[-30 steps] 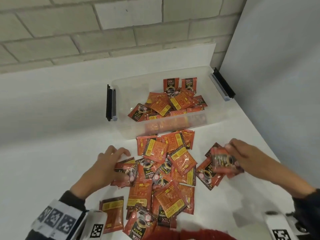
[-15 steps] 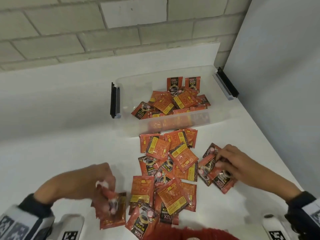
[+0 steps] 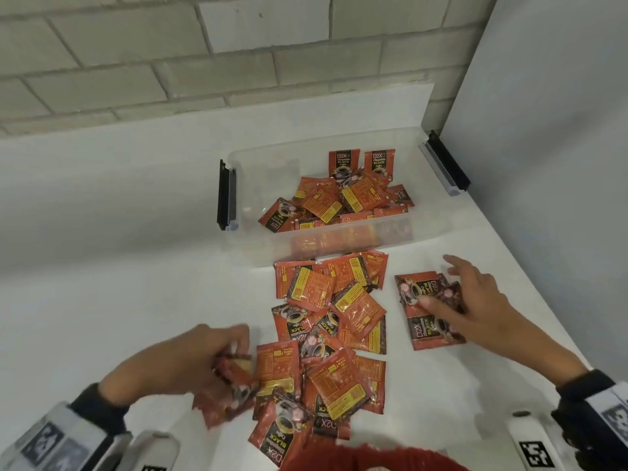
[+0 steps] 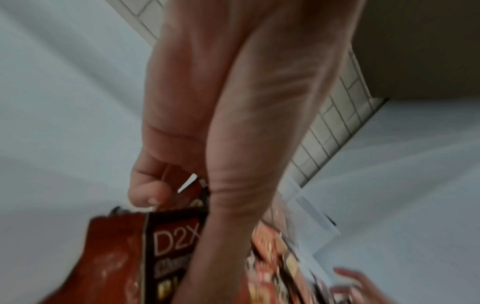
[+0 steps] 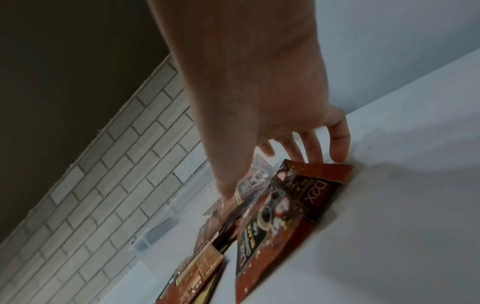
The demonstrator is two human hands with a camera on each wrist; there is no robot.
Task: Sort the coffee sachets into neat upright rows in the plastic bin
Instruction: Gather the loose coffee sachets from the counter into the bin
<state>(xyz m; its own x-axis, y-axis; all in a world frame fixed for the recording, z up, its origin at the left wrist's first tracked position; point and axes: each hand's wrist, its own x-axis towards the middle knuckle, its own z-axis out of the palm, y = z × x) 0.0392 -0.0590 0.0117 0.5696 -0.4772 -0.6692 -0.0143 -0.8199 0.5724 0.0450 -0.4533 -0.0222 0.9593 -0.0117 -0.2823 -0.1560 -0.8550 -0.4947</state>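
Sachets gathered by both hands, bin ahead of them

A few red foil coffee sachets (image 3: 234, 379) are gripped in the curled left hand (image 3: 190, 362); more marked "D2X BLACK Coffee" are pressed flat under the spread right hand (image 3: 475, 300), nearer the clear plastic bin (image 3: 258, 239) lying crosswise beyond.

The head camera is looking down from high up. Each wrist camera is looking close along its fingers (image 5: 315, 148). All are showing the sachets (image 3: 331, 338).
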